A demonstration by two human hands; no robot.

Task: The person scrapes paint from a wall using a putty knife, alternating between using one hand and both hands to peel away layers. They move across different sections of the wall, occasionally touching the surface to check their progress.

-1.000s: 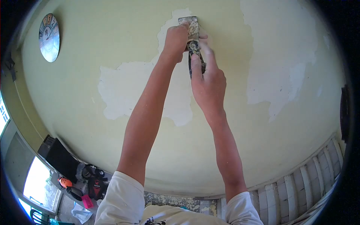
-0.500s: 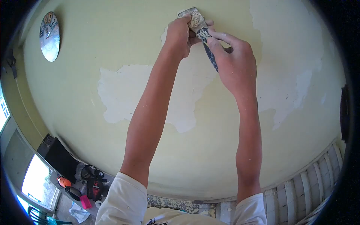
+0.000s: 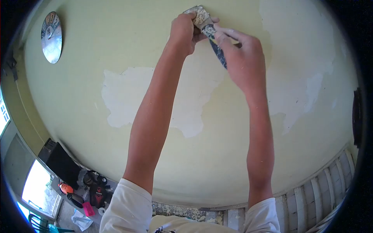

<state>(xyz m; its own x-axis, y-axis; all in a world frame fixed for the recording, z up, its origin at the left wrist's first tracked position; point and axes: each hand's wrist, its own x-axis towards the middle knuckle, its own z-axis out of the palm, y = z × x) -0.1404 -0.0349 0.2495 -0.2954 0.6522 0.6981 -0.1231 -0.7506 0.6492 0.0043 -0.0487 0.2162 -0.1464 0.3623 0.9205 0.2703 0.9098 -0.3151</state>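
High up in front of the wall (image 3: 97,147), both hands are at a putty knife (image 3: 201,17) with a crusted metal blade and a dark, worn handle. My left hand (image 3: 182,32) is closed at the blade, its thumb on the blade's upper left part; the other fingers are mostly hidden behind. Whitish dust marks the fingers of my right hand (image 3: 246,58), which grips the handle between thumb and fingers. The handle slants down to the right. Behind my forearms, a pale patch (image 3: 128,95) with ragged edges interrupts the yellow-green paint.
A round clock (image 3: 51,37) hangs on the wall at upper left. Below it, a black box-shaped object (image 3: 62,161) stands beside a cluster of bags and a pink item (image 3: 88,209). A slatted light-coloured structure (image 3: 301,206) runs along the lower right.
Both hands and the putty knife have shifted slightly up and a little left. The grip on the tool looks the same.
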